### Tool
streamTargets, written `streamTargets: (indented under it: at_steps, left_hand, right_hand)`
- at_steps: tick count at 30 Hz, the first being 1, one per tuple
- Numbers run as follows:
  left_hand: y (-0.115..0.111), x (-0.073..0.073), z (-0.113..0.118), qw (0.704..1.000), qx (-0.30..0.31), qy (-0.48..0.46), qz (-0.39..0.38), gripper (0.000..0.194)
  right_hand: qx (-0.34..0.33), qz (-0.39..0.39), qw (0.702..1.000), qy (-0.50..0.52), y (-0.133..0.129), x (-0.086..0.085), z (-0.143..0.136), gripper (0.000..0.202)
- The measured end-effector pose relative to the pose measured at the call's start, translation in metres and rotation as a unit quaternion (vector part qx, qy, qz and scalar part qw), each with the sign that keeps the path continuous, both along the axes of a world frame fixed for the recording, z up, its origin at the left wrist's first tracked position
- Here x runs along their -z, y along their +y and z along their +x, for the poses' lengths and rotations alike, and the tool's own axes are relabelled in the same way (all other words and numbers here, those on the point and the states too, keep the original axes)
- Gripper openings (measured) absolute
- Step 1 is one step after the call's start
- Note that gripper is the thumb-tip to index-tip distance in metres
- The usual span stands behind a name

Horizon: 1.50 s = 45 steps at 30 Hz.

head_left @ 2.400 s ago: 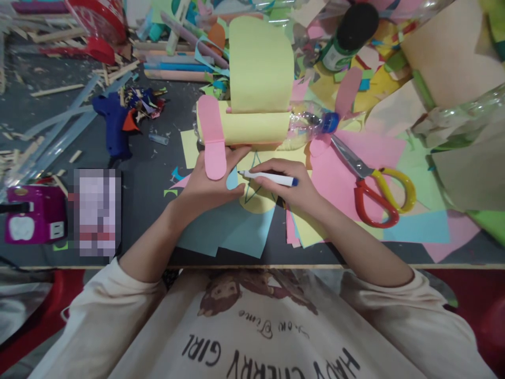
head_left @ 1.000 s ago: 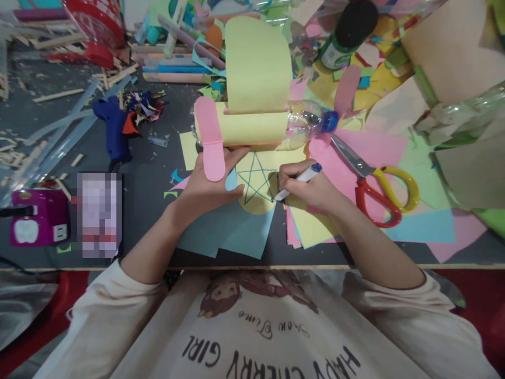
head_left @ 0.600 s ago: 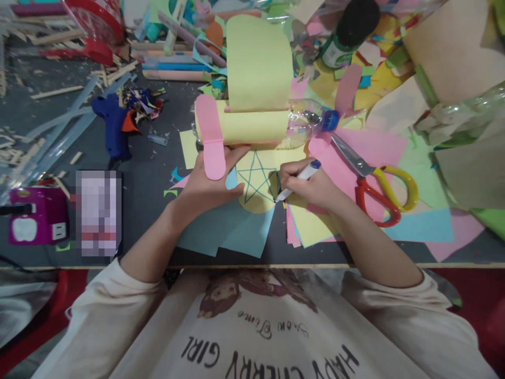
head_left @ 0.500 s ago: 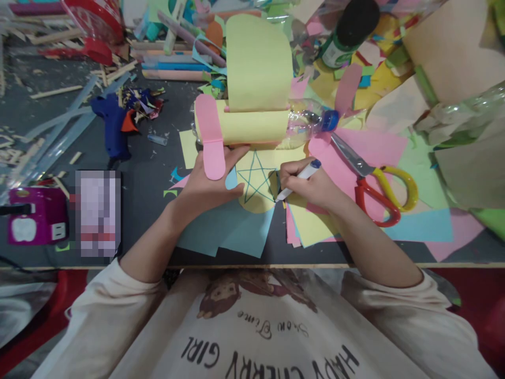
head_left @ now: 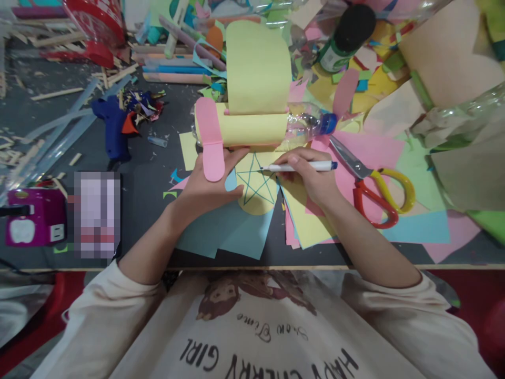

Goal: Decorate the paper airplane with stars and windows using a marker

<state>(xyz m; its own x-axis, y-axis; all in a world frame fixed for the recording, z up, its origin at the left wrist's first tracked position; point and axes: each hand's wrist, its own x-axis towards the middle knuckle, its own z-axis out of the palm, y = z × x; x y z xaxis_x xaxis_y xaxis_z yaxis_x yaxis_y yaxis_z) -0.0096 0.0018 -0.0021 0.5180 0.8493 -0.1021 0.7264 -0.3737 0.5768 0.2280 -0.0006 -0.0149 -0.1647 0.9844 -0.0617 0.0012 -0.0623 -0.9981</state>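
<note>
R hand point(head_left: 311, 181) pinches a white marker point(head_left: 300, 167) btwn thumb and fingers, clenched on the barrel, pen lying nearly flat w/ the blue cap end pointing away to the R and the tip aimed L. Tip sits at the upper R arm of a star outline point(head_left: 255, 185) drawn on a yellow paper piece point(head_left: 258, 202), so the low angle looks suited to tracing along that line. L hand point(head_left: 207, 189) grasps nothing: palm down and flat, fingers spread, pressing the papers just L of the pen tip, prob to stop the sheet sliding. A pink strip point(head_left: 211, 139) from the bottle craft hangs over its fingers.

Just beyond the pen: a plastic bottle point(head_left: 307, 125) on its side wrapped in yellow paper, blue cap to the R. R of the grip, touching pink sheets: scissors point(head_left: 379, 187) w/ red and yellow handles. Under the R wrist, a fanned stack of coloured sheets point(head_left: 307, 229). Far L of the hands: blue glue gun point(head_left: 112, 126), purple box point(head_left: 33, 216).

Writing: shirt print reads upside down, approx "HAPY CHERRY GIRL"; smaller script above it not legible. Green-label bottle point(head_left: 341, 39) text too small to read. Pixelated patch by the purple box unreadable.
</note>
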Motion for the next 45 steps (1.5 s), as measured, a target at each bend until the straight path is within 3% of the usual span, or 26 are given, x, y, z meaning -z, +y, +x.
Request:
streamTargets:
  at_steps: [3,9,21,26,31,36,45]
  left_hand:
    - [0.000,-0.001,0.000,1.000,0.005,-0.001,0.000,0.066]
    - [0.000,-0.001,0.003,1.000,-0.012,0.022,-0.007,0.066]
    - [0.001,-0.005,0.004,0.999,-0.009,0.040,-0.017,0.067]
    - [0.000,-0.001,0.001,1.000,0.000,0.026,0.002,0.065]
    - [-0.001,0.006,-0.002,1.000,0.006,0.003,0.021,0.066]
    - [0.001,0.006,-0.002,1.000,0.002,0.013,-0.005,0.071]
    - [0.003,0.006,-0.003,0.999,0.010,-0.030,-0.017,0.073]
  right_hand:
    - [0.017,0.002,1.000,-0.023,-0.001,-0.001,0.001,0.031]
    - [-0.082,-0.066,0.993,-0.062,-0.004,-0.010,0.001,0.030]
    - [-0.128,-0.105,0.982,-0.091,-0.005,-0.021,-0.001,0.024]
    - [-0.091,-0.086,0.991,-0.043,-0.002,-0.011,0.002,0.030]
    - [-0.019,0.012,0.999,-0.029,0.001,0.000,0.002,0.027]
    - [-0.009,0.076,0.996,-0.045,0.004,0.004,0.002,0.030]
    - [-0.002,0.075,0.993,-0.092,0.006,0.007,0.003,0.026]
